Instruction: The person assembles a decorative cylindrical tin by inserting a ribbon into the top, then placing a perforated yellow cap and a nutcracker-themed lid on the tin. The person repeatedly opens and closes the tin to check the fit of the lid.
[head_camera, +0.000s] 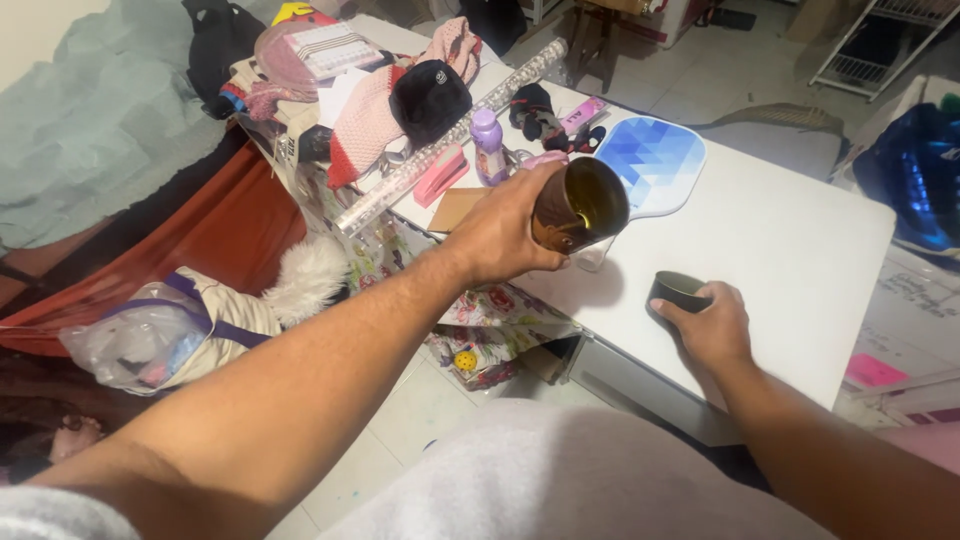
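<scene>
Brown jar (578, 205) tilted in left hand (500, 235) fingers' clamp — right hand (712, 325) fingers curl round dark lid (678, 291).

The left hand (505, 232) is raised, fingers curled in a grip; the right hand (712, 325) rests low, fingers curled.

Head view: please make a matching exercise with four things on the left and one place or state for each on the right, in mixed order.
1. brown jar
2. dark lid
3. blue paddle
4. purple bottle

a. lying flat on the white table
b. held tilted in the left hand
c. standing upright among clutter
d. under the right hand

Pairs: 1-b, 2-d, 3-a, 4-c
</scene>
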